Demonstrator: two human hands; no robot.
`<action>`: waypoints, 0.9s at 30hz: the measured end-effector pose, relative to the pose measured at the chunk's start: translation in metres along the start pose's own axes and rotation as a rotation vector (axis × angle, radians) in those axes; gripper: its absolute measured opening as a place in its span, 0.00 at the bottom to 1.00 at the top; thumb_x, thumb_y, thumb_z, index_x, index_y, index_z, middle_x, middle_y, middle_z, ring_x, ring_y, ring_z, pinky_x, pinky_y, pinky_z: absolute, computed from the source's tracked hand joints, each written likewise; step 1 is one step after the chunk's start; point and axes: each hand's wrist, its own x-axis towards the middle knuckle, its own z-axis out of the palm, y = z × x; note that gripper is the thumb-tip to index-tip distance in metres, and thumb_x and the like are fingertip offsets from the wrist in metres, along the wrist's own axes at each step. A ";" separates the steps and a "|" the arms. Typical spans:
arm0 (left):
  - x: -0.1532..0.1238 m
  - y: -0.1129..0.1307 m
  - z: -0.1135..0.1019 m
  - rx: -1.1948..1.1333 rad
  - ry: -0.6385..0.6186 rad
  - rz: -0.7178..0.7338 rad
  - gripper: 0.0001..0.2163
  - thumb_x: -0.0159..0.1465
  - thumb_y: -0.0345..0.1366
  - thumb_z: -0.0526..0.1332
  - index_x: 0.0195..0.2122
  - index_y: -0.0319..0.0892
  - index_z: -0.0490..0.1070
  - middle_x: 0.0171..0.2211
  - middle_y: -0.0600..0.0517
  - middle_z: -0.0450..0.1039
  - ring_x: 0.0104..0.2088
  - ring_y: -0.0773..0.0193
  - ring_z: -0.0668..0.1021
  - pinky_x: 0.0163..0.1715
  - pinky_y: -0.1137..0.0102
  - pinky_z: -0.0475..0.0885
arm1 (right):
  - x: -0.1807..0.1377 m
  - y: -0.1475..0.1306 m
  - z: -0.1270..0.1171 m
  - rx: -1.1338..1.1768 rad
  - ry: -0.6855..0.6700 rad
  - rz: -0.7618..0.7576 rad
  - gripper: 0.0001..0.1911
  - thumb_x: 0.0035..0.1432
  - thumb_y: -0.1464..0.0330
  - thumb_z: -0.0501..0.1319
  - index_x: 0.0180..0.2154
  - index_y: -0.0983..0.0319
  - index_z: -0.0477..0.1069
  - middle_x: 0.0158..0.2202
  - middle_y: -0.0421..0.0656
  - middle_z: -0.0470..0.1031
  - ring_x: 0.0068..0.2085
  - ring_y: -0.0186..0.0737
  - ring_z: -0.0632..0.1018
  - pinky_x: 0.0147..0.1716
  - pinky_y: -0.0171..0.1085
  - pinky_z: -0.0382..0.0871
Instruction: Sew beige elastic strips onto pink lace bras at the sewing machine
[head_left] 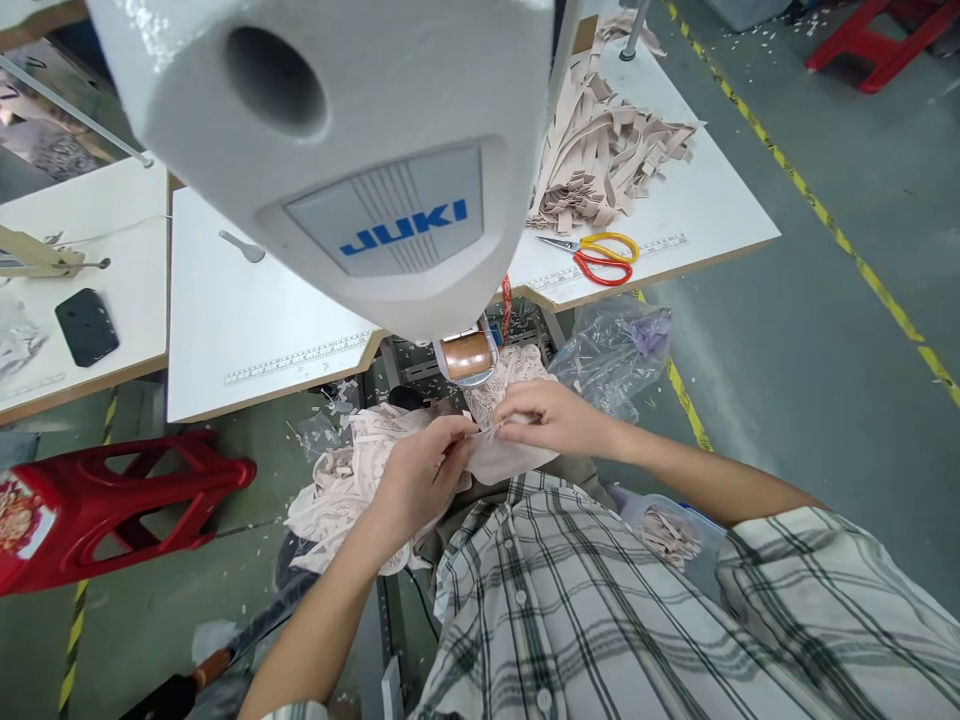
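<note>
My left hand [420,475] and my right hand [551,415] meet just below the head of a white JUKI sewing machine [360,150]. Both pinch a small piece of pale pink fabric [506,458], fingers closed on its top edge. A strip of lace [502,385] runs up from the piece toward the machine's copper-coloured part [466,355]. A heap of similar pale lace pieces [337,490] lies under my left wrist.
A pile of beige fabric strips [600,150] and yellow-and-red scissors [600,255] lie on the white table [712,200] at the right. A clear plastic bag [615,350] sits below it. A red stool [112,500] lies at the left. A black pad [86,325] rests on another table.
</note>
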 end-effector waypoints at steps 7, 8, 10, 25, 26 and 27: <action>0.003 0.015 -0.004 -0.009 0.046 0.048 0.04 0.66 0.32 0.60 0.35 0.44 0.74 0.26 0.55 0.76 0.25 0.68 0.76 0.26 0.75 0.68 | 0.000 -0.016 0.005 -0.328 -0.183 -0.372 0.11 0.69 0.68 0.54 0.39 0.62 0.75 0.41 0.46 0.77 0.39 0.35 0.76 0.38 0.33 0.69; 0.003 0.015 -0.003 -0.034 0.058 0.045 0.04 0.66 0.32 0.60 0.36 0.44 0.75 0.28 0.53 0.77 0.28 0.67 0.77 0.28 0.75 0.70 | -0.001 -0.016 0.005 -0.344 -0.159 -0.389 0.11 0.69 0.68 0.54 0.39 0.62 0.75 0.39 0.45 0.77 0.38 0.34 0.76 0.37 0.33 0.69; 0.004 0.017 -0.002 -0.085 0.075 0.022 0.04 0.65 0.32 0.61 0.37 0.44 0.75 0.32 0.52 0.79 0.31 0.66 0.78 0.32 0.73 0.72 | -0.003 -0.016 0.007 -0.394 -0.094 -0.444 0.11 0.68 0.70 0.54 0.38 0.63 0.74 0.37 0.45 0.78 0.38 0.35 0.76 0.37 0.33 0.70; 0.022 0.000 0.031 -0.641 0.051 -0.407 0.08 0.60 0.41 0.62 0.30 0.43 0.67 0.40 0.48 0.76 0.39 0.61 0.77 0.39 0.67 0.73 | -0.004 -0.002 0.033 -0.118 0.261 -0.215 0.08 0.67 0.66 0.58 0.36 0.60 0.74 0.35 0.43 0.81 0.37 0.36 0.79 0.38 0.34 0.74; 0.019 0.001 0.037 -0.739 0.128 -0.388 0.09 0.61 0.42 0.62 0.31 0.43 0.67 0.41 0.47 0.76 0.40 0.60 0.78 0.41 0.66 0.74 | -0.005 -0.005 0.032 -0.096 0.277 -0.212 0.08 0.66 0.66 0.58 0.36 0.60 0.74 0.36 0.43 0.81 0.37 0.35 0.79 0.38 0.34 0.74; 0.017 0.001 0.043 -0.796 0.194 -0.359 0.09 0.62 0.44 0.62 0.33 0.43 0.68 0.41 0.47 0.76 0.41 0.60 0.78 0.42 0.66 0.75 | -0.005 -0.007 0.032 -0.089 0.290 -0.223 0.08 0.66 0.66 0.58 0.36 0.60 0.74 0.37 0.43 0.81 0.38 0.35 0.80 0.38 0.34 0.74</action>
